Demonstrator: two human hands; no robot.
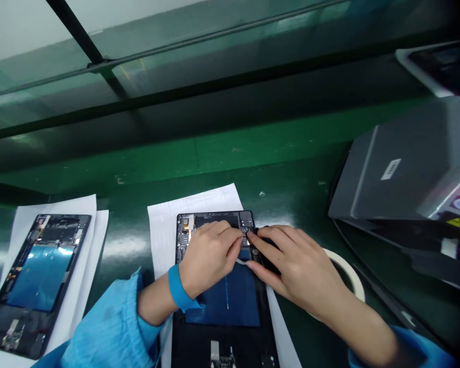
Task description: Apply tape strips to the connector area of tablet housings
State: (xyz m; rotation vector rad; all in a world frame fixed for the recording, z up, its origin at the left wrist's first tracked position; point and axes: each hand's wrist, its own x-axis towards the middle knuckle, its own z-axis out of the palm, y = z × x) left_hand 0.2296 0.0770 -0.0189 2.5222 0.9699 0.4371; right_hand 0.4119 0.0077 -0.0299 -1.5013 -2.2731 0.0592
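An opened tablet (222,314) with bare inner parts lies in front of me, its blue battery (241,301) filling the middle. My left hand (214,250), with a blue wrist strap (178,289), is closed in a pinch over the upper part of the tablet; whatever its fingertips hold is hidden. From the right, my right hand (297,260) reaches across the tablet's edge. Its index fingertip touches the small parts near the upper right corner, while the thumb stays apart beside a short whitish strip (241,262).
Paper sheets (163,235) lie under the tablet. At left, a second opened tablet (38,286) rests on more paper. A tape roll (352,273) sits partly behind my right forearm. A grey machine (398,168) with a red display and a cable stands at right on the green bench (130,230).
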